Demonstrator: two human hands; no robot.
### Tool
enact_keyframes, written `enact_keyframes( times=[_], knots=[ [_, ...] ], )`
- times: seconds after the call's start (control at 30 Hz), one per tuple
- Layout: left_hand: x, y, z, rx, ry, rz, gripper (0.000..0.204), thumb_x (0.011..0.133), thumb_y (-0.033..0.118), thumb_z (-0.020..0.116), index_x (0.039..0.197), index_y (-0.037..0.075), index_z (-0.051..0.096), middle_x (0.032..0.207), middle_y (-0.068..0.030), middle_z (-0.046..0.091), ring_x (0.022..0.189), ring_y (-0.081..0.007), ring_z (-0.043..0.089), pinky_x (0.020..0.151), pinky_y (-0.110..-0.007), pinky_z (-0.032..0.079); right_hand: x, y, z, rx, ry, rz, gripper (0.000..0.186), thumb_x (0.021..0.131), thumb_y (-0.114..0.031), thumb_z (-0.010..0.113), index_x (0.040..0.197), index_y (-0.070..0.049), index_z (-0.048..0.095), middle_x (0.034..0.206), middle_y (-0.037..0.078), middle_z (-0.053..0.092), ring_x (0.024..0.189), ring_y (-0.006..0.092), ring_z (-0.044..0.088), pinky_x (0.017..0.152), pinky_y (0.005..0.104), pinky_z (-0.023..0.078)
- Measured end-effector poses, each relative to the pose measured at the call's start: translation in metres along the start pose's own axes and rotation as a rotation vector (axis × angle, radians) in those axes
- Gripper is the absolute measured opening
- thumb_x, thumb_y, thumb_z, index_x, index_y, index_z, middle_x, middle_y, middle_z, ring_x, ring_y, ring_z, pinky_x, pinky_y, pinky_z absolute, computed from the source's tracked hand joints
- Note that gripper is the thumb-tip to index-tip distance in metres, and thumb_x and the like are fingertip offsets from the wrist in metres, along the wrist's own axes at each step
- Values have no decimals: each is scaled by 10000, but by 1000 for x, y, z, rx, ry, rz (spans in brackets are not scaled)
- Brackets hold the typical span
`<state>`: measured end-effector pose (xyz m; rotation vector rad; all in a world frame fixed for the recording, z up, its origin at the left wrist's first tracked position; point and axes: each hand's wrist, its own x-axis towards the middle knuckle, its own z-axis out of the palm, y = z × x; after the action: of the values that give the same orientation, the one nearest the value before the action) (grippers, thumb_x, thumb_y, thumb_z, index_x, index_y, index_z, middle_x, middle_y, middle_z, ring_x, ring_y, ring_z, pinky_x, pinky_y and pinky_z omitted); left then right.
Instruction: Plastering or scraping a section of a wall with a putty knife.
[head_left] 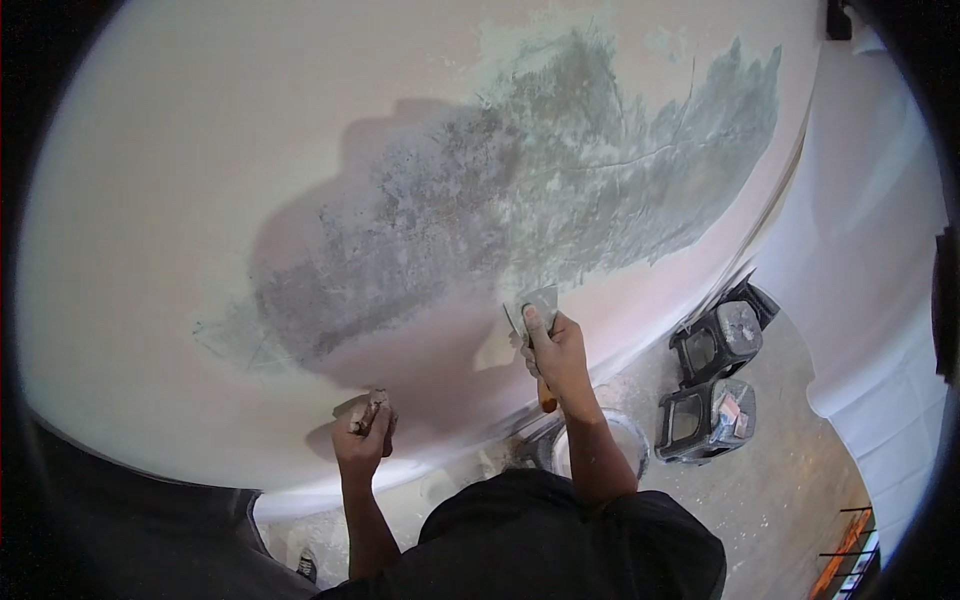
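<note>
A pale pinkish-white wall fills most of the view, with a wide, ragged grey plaster patch smeared across it. My right hand is closed around a putty knife; its broad metal blade points up near the patch's lower edge, and an orange-brown handle end sticks out below my fingers. Lower left, my left hand is closed, its fingers coated with whitish-grey residue. A small dark flat edge shows beside those fingers, but what they hold is too unclear to name.
Below my right forearm stands a round whitish bucket, partly hidden. Two dark, plaster-spotted stools stand to the right on the speckled concrete floor. White sheeting hangs at the far right. A shoe shows lower left.
</note>
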<state>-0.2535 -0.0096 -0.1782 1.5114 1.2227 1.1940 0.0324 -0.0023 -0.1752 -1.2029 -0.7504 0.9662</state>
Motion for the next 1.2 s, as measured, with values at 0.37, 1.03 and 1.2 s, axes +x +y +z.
enact_keyframes(
  times=[0.37,1.03,1.2],
  knots=[
    [3,1,-2,37,-76,39,143,910,69,625,784,30,570,621,-8,545,463,-63,458,415,-239,322,-4,-4,-3,-4,-18,-12,374,960,-383,609,850,-28,579,609,27,570,416,51,427,363,212,302],
    [4,15,17,0,-203,-101,185,854,147,704,779,-8,635,673,-27,619,614,-76,580,563,-269,483,-3,-3,0,-73,-11,-24,391,965,-390,597,853,-16,591,593,11,548,408,51,410,366,215,307],
    [16,32,41,29,-260,-27,135,874,48,658,968,-37,612,808,-54,648,661,-87,600,558,-245,477,-3,-4,1,-95,-26,-12,390,959,-398,605,855,-22,588,614,19,567,416,50,418,366,214,310]
  ],
)
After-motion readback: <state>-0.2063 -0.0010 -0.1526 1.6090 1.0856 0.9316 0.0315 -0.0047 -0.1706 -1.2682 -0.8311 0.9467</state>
